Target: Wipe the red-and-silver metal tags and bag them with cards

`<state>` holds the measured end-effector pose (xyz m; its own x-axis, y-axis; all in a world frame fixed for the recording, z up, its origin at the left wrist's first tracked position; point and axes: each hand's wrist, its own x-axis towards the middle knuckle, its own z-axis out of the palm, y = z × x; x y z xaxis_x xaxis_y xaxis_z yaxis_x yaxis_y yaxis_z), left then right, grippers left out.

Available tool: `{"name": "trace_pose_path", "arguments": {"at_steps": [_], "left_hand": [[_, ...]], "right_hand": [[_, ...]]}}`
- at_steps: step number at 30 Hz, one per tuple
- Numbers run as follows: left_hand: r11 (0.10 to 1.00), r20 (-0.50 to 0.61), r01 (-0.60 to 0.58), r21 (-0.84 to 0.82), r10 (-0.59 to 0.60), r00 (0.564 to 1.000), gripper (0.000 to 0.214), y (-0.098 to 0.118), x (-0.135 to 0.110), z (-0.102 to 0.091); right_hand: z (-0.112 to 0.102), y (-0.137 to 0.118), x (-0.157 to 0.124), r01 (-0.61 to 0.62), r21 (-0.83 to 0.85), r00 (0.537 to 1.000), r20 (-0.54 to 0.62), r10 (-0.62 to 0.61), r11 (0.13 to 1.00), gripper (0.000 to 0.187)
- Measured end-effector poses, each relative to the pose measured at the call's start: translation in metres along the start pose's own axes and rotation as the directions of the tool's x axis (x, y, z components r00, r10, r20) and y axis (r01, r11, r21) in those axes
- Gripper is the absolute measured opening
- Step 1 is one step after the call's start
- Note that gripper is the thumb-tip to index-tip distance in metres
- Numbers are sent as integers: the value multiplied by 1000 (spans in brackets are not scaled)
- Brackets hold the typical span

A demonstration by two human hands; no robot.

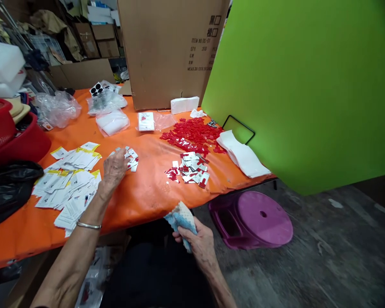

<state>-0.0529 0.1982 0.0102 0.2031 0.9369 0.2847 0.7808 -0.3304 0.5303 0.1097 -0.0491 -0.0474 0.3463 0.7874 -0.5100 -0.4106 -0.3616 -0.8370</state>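
My left hand (pixel 114 167) rests on the orange-covered table over a small group of white, grey and red flat pieces (pixel 134 159). Its fingers are mostly hidden behind the back of the hand, so their grip does not show. Near the table's front edge, my right hand (pixel 201 239) is closed around a crumpled blue and white cloth (pixel 182 219). Just left of my left hand lies a spread pile of white cards with yellow edges (pixel 75 184). Farther right is a heap of similar white and red pieces (pixel 194 169), with loose red bits (pixel 172 173) beside it.
A large mound of red pieces (pixel 192 132) lies farther back, beside folded white sheets (pixel 242 156). Behind stand a big cardboard box (pixel 167 51) and a green panel (pixel 301 85). Red baskets (pixel 28 139) and a black bag (pixel 9 188) sit left. A purple stool (pixel 263 218) stands right.
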Motion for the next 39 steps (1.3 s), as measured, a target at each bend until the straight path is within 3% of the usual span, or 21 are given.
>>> {"name": "trace_pose_path", "arguments": {"at_steps": [3, 6, 9, 11, 14, 18, 22, 25, 31, 34, 37, 39], "left_hand": [[993, 55, -117, 17, 116, 992, 15, 46, -25, 34], [968, 290, -231, -98, 250, 924, 21, 112, -63, 78], [974, 370, -229, 7, 210, 905, 26, 162, -87, 112], [971, 383, -225, 83, 177, 907, 27, 178, -92, 123], [965, 402, -226, 135, 156, 902, 29, 184, -89, 128], [976, 464, -165, 140, 83, 882, 36, 186, -83, 124], [976, 461, -157, 151, 71, 884, 36, 195, -84, 120], [981, 479, -135, 142, 51, 876, 39, 198, -85, 118], [991, 524, -133, 24, 101, 846, 45, 189, -85, 120], [993, 470, -110, -44, 118, 875, 44, 182, -87, 124], [973, 421, -16, -232, 115, 900, 39, 174, -89, 127], [912, 425, 99, -399, 88, 901, 35, 170, -94, 126]], "right_hand": [[-7, 21, -1, -51, 20, 998, -20, 52, 998, 32], [-13, 31, -1, -50, -9, 998, -47, 50, 999, 32], [-22, 32, -1, -42, -63, 997, -74, 37, 997, 23], [-29, 32, -2, -34, -61, 995, -94, 28, 998, 20], [-40, 33, -2, -30, 1, 990, -139, 30, 1000, 24], [-53, 25, -1, 37, 210, 980, -201, 6, 977, 44], [-63, -3, 5, 181, 423, 953, -299, -51, 888, 37], [-65, -24, 15, 294, 482, 926, -357, -122, 826, 39], [-53, -37, 36, 393, 557, 900, -395, -183, 731, 33], [-50, -40, 42, 412, 557, 900, -374, -225, 721, 34], [-50, -45, 46, 432, 532, 888, -390, -242, 728, 37], [-49, -49, 46, 436, 503, 880, -411, -237, 746, 38]]}}
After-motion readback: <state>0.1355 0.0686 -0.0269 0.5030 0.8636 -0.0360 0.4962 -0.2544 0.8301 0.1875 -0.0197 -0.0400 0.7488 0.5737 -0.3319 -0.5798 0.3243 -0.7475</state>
